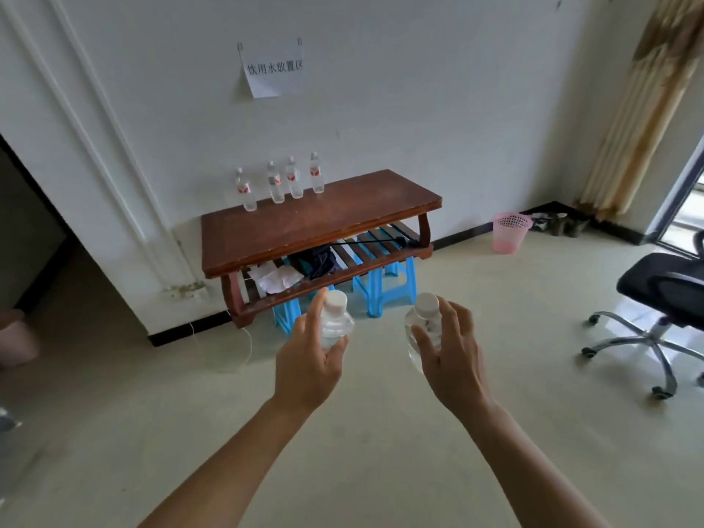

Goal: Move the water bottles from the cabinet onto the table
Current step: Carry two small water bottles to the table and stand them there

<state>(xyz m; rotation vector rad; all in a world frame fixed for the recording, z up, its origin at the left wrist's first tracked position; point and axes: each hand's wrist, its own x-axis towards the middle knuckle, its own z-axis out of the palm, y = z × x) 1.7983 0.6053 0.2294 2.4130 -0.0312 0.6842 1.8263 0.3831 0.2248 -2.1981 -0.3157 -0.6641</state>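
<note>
Two bottles, one pinched in my left fingers [335,346] and one in my right fingers [423,337], could slip short of the table [304,226] from such loose grips.

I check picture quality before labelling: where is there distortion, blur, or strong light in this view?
Head view: the wide lens bends the wall pipes and curtain; the bottle in the left hand and the bottle in the right hand look soft; the doorway at right is overexposed; the table is evenly lit.
</note>
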